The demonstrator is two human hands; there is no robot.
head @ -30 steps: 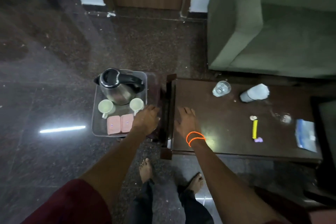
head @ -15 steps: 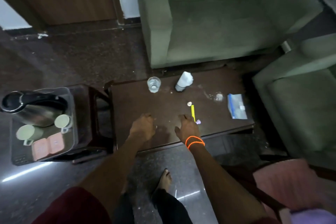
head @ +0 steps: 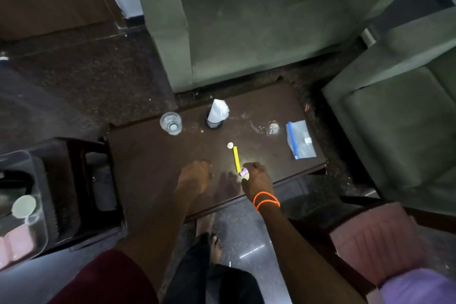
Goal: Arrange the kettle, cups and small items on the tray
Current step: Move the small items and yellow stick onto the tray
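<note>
Both hands over the dark wooden table (head: pixel 153 155). Right hand (head: pixel 256 180) has its grip curled at the near end of the yellow pen-like stick (head: pixel 236 158), fingers around the small purple piece (head: pixel 244 172) at its tip — looks pinched, but whether it is lifted I cannot tell. Left hand (head: pixel 195 176) rests palm-down at 9 o'clock of the right hand, fingers loosely spread, grip holding nothing. Orange thread bands (head: pixel 266 201) on the right wrist.

Small white cap (head: pixel 230 145) just beside the stick's far end. Clear glass (head: pixel 170 123) at 11 o'clock, dark cup with white paper (head: pixel 217 113) at 12, zip bag (head: pixel 299 139) at 2 o'clock, well apart from the hands.

Tray (head: pixel 37 205) sits at 9 o'clock on a side stool, at the frame edge — pale green cup (head: pixel 24 206) and pink packets (head: pixel 19 242) in it, kettle (head: pixel 14 181) mostly cut off. Green sofas behind.
</note>
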